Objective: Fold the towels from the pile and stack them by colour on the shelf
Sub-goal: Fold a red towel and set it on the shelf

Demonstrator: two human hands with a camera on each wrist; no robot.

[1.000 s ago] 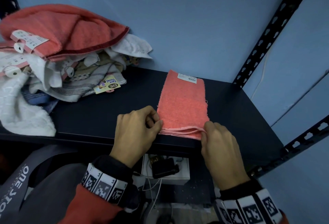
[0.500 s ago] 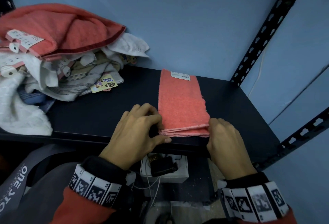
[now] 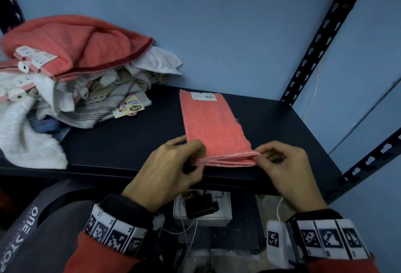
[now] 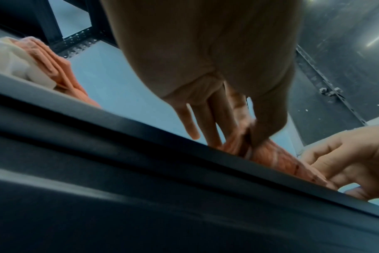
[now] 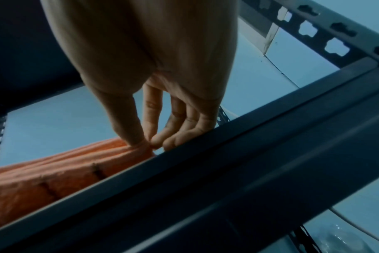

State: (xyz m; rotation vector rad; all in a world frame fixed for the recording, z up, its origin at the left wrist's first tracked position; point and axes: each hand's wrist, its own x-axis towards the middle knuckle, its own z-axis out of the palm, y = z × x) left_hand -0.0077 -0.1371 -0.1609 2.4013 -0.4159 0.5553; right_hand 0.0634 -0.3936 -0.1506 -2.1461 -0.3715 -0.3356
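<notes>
1. Your pink towel (image 3: 213, 127) lay folded into a long strip on the dark shelf (image 3: 121, 142). Its near end sat right at the front edge of the shelf.
2. A white tag (image 3: 203, 96) sat at the far end of the pink towel, close to the blue wall (image 3: 217, 23).
3. Your left hand (image 3: 171, 170) was at the near left corner of the pink towel. Its grip was a narrow pinch: the thumb and fingers (image 4: 214, 119) held the stacked layers at that corner.
4. Your right hand (image 3: 286, 170) was at the near right corner. Its grip was narrow too: the thumb and first finger pinched the corner, and the other fingers (image 5: 184, 126) curled just beside it, over the edge of the shelf.
5. From the right wrist, the layers of the pink towel (image 5: 61, 172) showed as soft lines, one on top of the other.
6. The pile of towels (image 3: 65, 81) sat at the left end of the shelf, well apart from the pink towel. A big pink one (image 3: 71, 42) lay on top, with white and striped ones under it.
7. A black metal post (image 3: 325, 34) with holes stood at the back right of the shelf.
8. A white box (image 3: 202, 212) with wires sat lower down, under the shelf.
</notes>
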